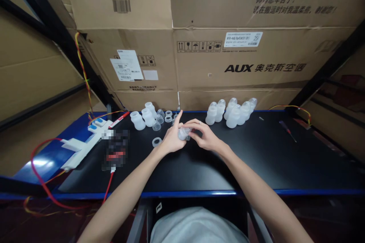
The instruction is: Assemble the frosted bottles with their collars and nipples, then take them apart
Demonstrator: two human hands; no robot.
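Observation:
My left hand (170, 140) is closed around a small translucent baby bottle (183, 134), its index finger pointing up and away. The fingers of my right hand (207, 136) pinch at the bottle's right end; exactly which part they grip is hidden. Left of my hands stand several uncapped white bottles (148, 117). Clear caps (156, 125) and collar rings (168, 119) lie between them and my left hand. One more ring (156, 142) rests just beside my left wrist. To the right, several bottles with clear caps (233, 117) stand in a group.
A white power strip (85, 148) with red and yellow cables lies at the left, near a red marker (119, 119) and a pixelated object (116, 150). A screwdriver (288, 131) is on the black mat (313, 159) at right. Cardboard (199, 72) walls the back.

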